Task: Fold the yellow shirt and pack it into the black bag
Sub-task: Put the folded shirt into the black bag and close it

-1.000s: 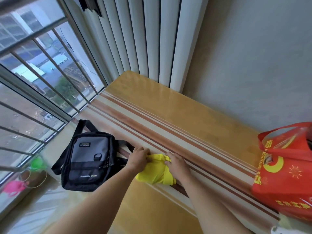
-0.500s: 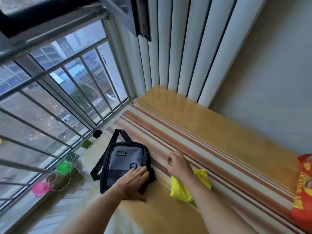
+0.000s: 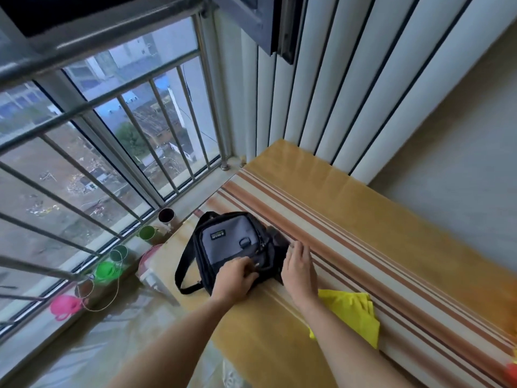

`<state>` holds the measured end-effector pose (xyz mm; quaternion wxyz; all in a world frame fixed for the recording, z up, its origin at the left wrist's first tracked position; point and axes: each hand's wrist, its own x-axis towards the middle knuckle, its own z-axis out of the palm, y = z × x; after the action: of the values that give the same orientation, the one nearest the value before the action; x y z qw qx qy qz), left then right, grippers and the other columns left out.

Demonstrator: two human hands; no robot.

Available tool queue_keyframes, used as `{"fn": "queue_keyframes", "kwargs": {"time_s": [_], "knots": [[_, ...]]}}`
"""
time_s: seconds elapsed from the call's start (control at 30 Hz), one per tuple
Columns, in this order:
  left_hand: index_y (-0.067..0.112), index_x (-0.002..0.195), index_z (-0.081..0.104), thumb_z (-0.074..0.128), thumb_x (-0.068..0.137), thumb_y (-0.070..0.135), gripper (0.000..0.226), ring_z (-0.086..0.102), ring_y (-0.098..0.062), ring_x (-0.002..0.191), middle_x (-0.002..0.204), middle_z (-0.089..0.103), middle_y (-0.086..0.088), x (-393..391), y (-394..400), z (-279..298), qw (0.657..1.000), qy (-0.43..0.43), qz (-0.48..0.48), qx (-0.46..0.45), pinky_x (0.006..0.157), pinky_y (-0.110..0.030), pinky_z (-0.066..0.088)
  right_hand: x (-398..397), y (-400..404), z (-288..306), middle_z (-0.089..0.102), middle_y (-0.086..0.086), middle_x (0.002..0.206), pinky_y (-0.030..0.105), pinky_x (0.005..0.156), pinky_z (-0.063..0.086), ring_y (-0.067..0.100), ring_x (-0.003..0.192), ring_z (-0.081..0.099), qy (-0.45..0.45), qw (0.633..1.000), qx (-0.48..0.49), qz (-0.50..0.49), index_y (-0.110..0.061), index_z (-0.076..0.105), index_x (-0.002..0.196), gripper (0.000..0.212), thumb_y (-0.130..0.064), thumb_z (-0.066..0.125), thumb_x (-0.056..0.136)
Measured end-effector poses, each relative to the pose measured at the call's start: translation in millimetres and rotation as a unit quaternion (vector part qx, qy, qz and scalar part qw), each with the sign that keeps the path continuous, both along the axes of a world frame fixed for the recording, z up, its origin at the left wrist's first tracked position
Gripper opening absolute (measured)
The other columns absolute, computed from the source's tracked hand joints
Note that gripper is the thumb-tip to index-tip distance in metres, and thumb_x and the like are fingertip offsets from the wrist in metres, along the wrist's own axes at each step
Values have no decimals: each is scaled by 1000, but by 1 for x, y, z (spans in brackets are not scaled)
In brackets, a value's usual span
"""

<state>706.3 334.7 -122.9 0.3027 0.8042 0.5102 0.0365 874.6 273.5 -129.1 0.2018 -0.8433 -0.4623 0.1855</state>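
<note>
Now off the folded yellow shirt [image 3: 354,312], right hand [image 3: 298,266] flat beside black bag [image 3: 237,247]; left hand [image 3: 235,278] seemingly pinching its zipper. Shirt behind right wrist, liable to unfold if grabbed carelessly.

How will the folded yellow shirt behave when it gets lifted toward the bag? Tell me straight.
The yellow shirt is probably floppy: its edges look creased and uneven where it lies on the striped table. It will likely sag or unfold unless supported from below. It seems light, a small thin bundle, so one hand should manage it.
</note>
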Motion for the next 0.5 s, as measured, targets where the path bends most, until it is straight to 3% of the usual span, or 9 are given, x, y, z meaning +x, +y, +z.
{"fn": "queue_keyframes", "kwargs": {"time_s": [0.03, 0.1, 0.2, 0.3, 0.4, 0.5], "knots": [[29, 85, 61, 69, 86, 37, 12, 59, -11, 80, 84, 64, 12, 7, 5, 0, 998, -36, 40, -20, 66, -26, 44, 0, 0, 0, 54, 9, 112, 31, 66, 48, 26, 91, 60, 10, 1000, 6, -9, -10, 51, 111, 16, -16, 42, 99], [30, 91, 69, 70, 88, 34, 5, 62, -6, 83, 88, 68, 15, 14, 9, -1, 993, -78, 68, -55, 71, -22, 46, -2, 1, -1, 57, 9, 114, 30, 73, 40, 29, 102, 58, 75, 997, -17, -2, -10, 53, 108, 16, -10, 42, 97], [28, 117, 67, 64, 92, 24, 26, 59, -9, 105, 114, 62, 10, 9, 8, -6, 994, -64, -35, -77, 89, -19, 43, -6, -2, -10, 53, 12, 138, 34, 99, 39, 31, 129, 47, 181, 977, -110, 4, -9, 52, 132, 36, -6, 41, 97], [27, 127, 53, 54, 80, 13, 49, 45, -19, 115, 125, 44, 5, 5, 15, -15, 990, -5, -138, -6, 96, -29, 40, 7, 7, -26, 45, 10, 147, 36, 110, 37, 27, 134, 43, 227, 966, -124, -28, -15, 47, 141, 45, -11, 44, 96], [32, 138, 32, 54, 66, 25, 76, 27, -23, 123, 133, 28, 2, -19, 9, -11, 972, 118, -201, 15, 104, -36, 29, 10, 10, -25, 51, 8, 135, 38, 102, 43, 26, 120, 51, 217, 971, -100, -29, -20, 50, 134, 41, -17, 48, 93], [33, 143, 26, 59, 62, 35, 87, 22, -24, 133, 140, 26, -1, -34, 11, -19, 955, 172, -241, 22, 110, -39, 26, 11, 21, -24, 55, 4, 117, 37, 82, 48, 22, 97, 54, 187, 980, -39, -45, -26, 54, 120, 34, -7, 43, 93]]}}
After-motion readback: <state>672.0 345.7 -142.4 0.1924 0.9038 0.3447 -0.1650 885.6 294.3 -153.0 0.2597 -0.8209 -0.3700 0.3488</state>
